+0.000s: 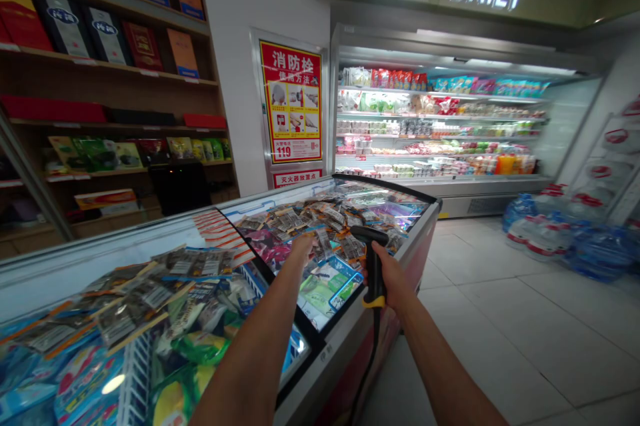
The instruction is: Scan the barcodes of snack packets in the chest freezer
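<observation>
My right hand (391, 276) is wrapped round the grip of a black and yellow barcode scanner (374, 269), whose head points left over the freezer. A dark cable hangs from its base. My left hand (305, 246) reaches forward with closed fingers at the edge of a small flat packet (324, 243) bearing a pale label. The fingertips are partly hidden. Many similar packets (295, 218) lie spread over the chest freezer's glass top around and beyond both hands. Green and white packages (323, 289) show through the glass below the scanner.
More packets (133, 306) lie on the freezer's left section, above bagged goods. The freezer's pale rim (345, 329) runs along my side. Bottled water packs (540, 229) stand on the tiled floor at right. A lit refrigerated display (440, 169) and wooden shelves (120, 63) stand behind.
</observation>
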The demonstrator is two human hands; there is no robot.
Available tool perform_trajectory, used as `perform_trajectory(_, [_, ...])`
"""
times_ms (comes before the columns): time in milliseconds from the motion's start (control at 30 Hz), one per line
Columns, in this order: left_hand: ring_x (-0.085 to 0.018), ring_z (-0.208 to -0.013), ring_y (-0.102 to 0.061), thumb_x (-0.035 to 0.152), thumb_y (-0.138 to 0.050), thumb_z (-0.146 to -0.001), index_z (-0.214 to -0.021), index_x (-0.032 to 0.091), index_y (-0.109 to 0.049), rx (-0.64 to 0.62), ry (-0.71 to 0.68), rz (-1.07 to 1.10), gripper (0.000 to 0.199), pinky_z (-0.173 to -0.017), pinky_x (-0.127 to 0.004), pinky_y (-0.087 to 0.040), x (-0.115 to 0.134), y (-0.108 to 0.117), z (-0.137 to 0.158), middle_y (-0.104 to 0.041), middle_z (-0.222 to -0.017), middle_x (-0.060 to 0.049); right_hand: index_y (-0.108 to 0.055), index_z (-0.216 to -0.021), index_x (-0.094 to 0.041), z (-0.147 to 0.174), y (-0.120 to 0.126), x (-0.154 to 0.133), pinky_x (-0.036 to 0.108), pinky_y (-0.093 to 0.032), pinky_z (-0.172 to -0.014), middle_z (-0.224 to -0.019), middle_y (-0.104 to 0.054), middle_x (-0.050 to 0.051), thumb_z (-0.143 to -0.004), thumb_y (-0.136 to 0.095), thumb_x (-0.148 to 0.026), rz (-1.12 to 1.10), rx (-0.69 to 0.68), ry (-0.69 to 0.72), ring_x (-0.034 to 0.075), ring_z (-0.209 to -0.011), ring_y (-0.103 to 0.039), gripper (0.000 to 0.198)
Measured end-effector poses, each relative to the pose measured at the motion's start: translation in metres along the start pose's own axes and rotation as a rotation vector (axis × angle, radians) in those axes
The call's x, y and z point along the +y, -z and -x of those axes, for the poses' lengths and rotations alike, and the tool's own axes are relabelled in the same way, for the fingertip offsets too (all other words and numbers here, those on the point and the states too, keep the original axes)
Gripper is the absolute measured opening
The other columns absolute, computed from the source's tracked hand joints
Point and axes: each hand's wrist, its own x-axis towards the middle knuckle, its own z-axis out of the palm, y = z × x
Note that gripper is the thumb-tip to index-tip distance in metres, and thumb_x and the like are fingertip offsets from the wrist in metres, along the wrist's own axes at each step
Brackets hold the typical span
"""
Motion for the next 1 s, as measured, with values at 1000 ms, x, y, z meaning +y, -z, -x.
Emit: perform_trajectory(1000, [-0.011, -0.051, -0.057, -0.005, -0.043, -0.065, -0.072, 0.016, -0.051, 0.07, 0.052, 0.794, 0.024, -0.057, -0.028, -0.051, 0.008, 0.097, -0.001, -0.054, -0.055, 0.002, -0.052, -0.073, -0.015, 0.025, -0.03, 0.013, 0.019, -0.038, -0.03, -0.048, -0.054, -0.002, -0.073, -0.053, -0.044, 0.154, -0.354, -0.102, 0.009, -0.035, -0.047, 0.029])
